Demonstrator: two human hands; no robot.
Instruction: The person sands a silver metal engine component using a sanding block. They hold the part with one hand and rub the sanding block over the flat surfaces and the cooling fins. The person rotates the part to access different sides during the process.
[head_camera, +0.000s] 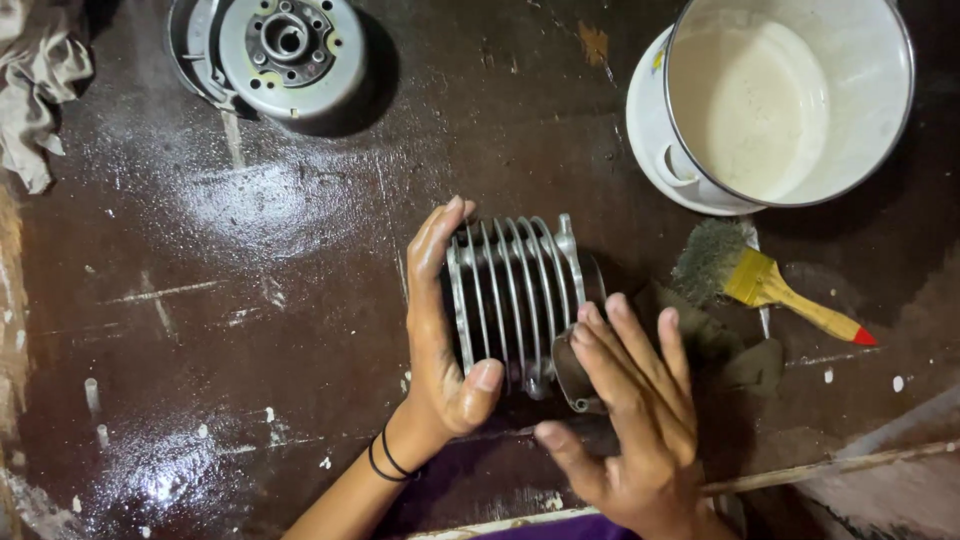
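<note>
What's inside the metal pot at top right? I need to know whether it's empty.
The metal pot holds a pale, milky liquid covering most of its bottom. Anything beneath that cloudy liquid is hidden.
</note>
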